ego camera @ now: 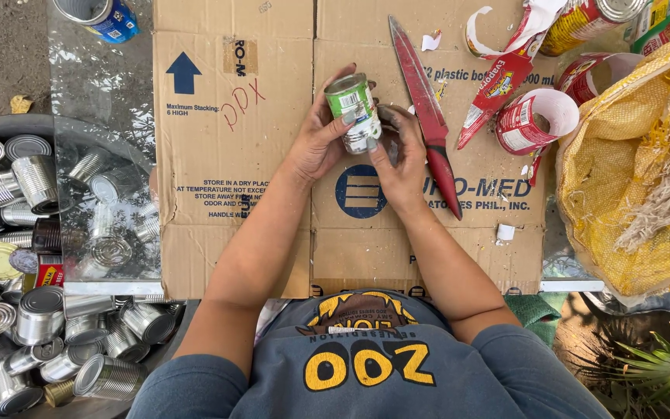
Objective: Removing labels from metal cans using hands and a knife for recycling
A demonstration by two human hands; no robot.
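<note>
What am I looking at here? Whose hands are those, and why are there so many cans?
The camera sits on a person's head and looks down, so you see their own two arms. The left hand and right hand together hold a small tin can with a green label above a flattened cardboard box. A red knife lies beside the right hand. Torn red and white labels lie further right, next to a yellow mesh sack. On the left, a tub holds bare silver cans.

Flattened cardboard (pixel 234 155) carries a red knife (pixel 429 116) and peeled labels (pixel 533 116).
</note>
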